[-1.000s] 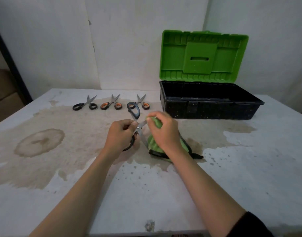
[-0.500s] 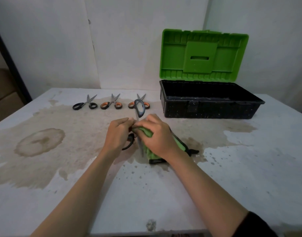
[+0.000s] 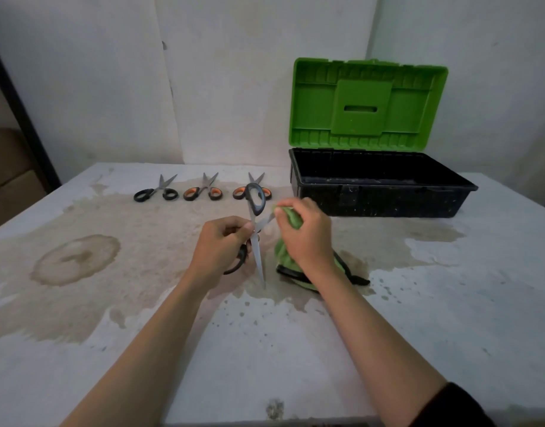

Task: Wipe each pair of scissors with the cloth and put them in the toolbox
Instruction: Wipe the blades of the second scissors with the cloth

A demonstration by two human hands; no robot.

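My left hand (image 3: 217,252) grips a pair of black-handled scissors (image 3: 255,232), spread open in an X above the table, one blade pointing down toward me. My right hand (image 3: 308,237) holds the green cloth (image 3: 291,218) bunched round the tip of the other blade, and the rest of the cloth hangs to the table. Three more pairs lie in a row at the back: a black-handled pair (image 3: 155,192), an orange-and-black pair (image 3: 203,191) and another orange-and-black pair (image 3: 254,184) partly behind the held one. The black toolbox (image 3: 382,195) stands open at the back right with its green lid (image 3: 368,103) up.
The table top (image 3: 450,303) is white with large brown stains across the left and middle. A pale wall runs close behind the table and the toolbox. A dark post and brown boxes stand off the left edge.
My right hand has drawn the cloth from the scissors' pivot out to a blade tip, up and to the right. The scissors have spread wider, with the lower blade now bare.
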